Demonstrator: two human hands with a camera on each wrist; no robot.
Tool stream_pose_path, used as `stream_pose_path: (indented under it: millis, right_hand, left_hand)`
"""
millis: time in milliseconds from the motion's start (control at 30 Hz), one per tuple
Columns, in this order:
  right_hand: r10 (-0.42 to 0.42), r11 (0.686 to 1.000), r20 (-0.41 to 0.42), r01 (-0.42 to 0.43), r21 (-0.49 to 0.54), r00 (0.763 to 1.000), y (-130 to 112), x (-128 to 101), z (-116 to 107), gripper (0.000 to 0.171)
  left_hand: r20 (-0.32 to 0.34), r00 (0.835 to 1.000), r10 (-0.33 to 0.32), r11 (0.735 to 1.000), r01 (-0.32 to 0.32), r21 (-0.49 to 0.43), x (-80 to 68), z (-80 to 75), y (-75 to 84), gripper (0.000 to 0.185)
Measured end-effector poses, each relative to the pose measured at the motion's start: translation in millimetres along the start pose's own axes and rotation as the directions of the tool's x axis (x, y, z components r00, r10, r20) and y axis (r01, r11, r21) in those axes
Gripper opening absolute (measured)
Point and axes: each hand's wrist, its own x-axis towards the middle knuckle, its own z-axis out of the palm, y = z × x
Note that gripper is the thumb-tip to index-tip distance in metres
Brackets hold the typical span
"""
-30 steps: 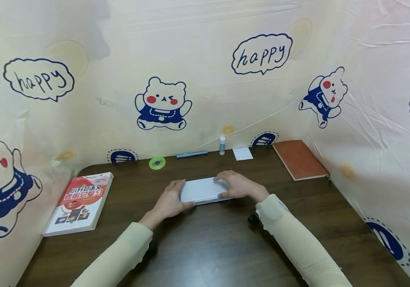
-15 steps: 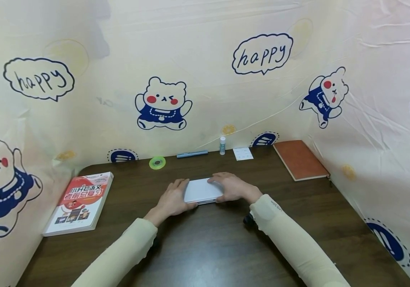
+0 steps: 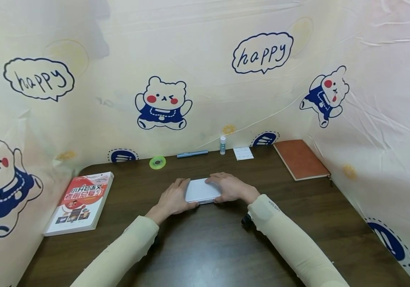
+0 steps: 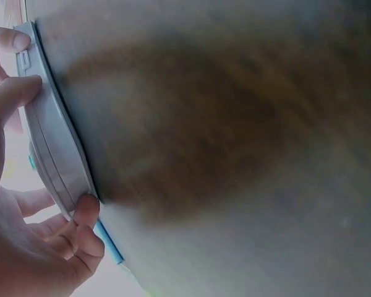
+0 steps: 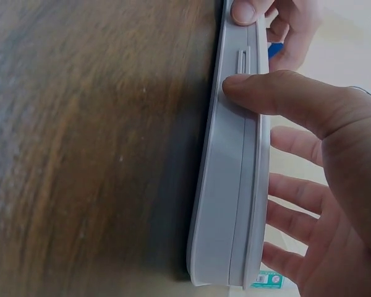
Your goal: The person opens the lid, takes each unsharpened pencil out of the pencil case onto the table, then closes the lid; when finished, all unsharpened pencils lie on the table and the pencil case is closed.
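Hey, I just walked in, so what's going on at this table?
A person is holding a flat white case with both hands at a dark wooden table. The left hand grips one end and the right hand the other, with the thumbs on the near side, either side of a small latch-like piece. The case looks closed. A red-and-white book lies to the person's left and a brown notebook to the right, both untouched.

Soft glare on the tabletop (image 3: 197, 259)
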Motion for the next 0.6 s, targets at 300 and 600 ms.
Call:
stream_pose_path:
  millis: [300, 600]
  right_hand:
    - [-0.001, 1.0, 0.001, 0.001, -0.013, 1.0, -0.2, 1.1, -2.1, 0.07]
    - [-0.019, 1.0, -0.003, 0.019, -0.017, 1.0, 0.2, 2.4, -2.3, 0.068]
  left_hand:
    - [-0.008, 1.0, 0.013, 1.0, -0.013, 0.018, 4.8, 4.0, 1.3, 0.095]
    - [0.004, 0.999, 0.039, 0.997, -0.039, 0.073, 6.1, 2.3, 2.9, 0.093]
